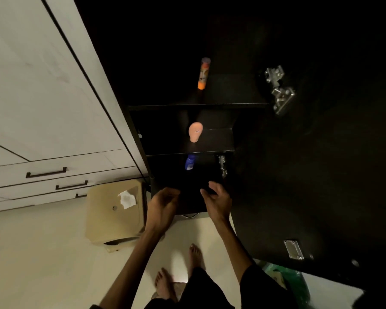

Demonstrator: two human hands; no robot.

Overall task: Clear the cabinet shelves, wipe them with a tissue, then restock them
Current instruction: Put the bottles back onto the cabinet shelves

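The dark cabinet (196, 106) stands open before me with three shelves in view. An orange spray can (204, 73) stands on the top shelf. A peach bottle (195, 131) sits on the middle shelf, and a blue bottle (189, 162) on the lowest one. My left hand (164, 205) hangs in front of the lowest shelf with loosely curled fingers and holds nothing. My right hand (217, 200) is beside it, fingers relaxed and empty. A crumpled white tissue (127, 199) lies on a beige stool (112, 219) to the left.
The open cabinet door (321, 152) with metal hinges (279, 90) fills the right side. White drawers with dark handles (46, 172) line the left wall. My bare feet (195, 256) stand on the pale floor. A green bag (294, 284) lies at the lower right.
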